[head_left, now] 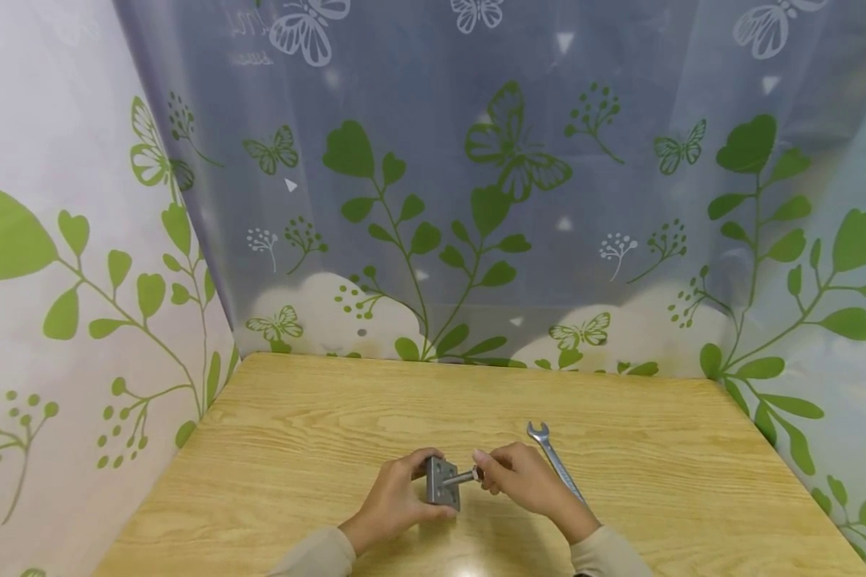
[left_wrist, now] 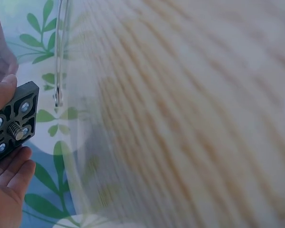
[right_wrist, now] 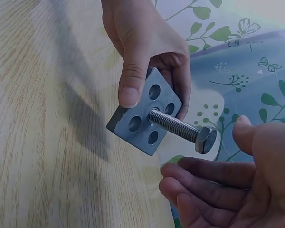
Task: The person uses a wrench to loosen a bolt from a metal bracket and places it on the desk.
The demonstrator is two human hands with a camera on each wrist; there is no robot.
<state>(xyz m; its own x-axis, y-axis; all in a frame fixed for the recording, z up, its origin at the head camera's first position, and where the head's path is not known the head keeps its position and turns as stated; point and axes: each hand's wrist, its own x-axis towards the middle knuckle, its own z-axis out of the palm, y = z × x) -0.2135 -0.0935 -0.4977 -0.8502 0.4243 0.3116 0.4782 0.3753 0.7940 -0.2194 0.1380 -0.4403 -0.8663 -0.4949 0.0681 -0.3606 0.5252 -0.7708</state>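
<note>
My left hand (head_left: 397, 495) grips a square grey metal plate (head_left: 436, 482) by its edges, thumb on one side and fingers on the other. The plate has several round holes, seen in the right wrist view. A hex bolt (right_wrist: 178, 124) stands in the plate's middle; its threaded end (left_wrist: 16, 132) pokes out through the back in the left wrist view. My right hand (right_wrist: 228, 180) is beside the bolt's head, thumb and loosely bent fingers spread apart around it with a visible gap. An open-end wrench (head_left: 557, 461) lies on the table just beyond the right hand.
The wood-grain table (head_left: 317, 409) stretches under both hands. Behind it hangs a blue-grey curtain (head_left: 418, 96) with green leaves and butterflies. A pale printed sheet (head_left: 58, 160) closes off the left side, and a similar one (head_left: 859, 361) the right.
</note>
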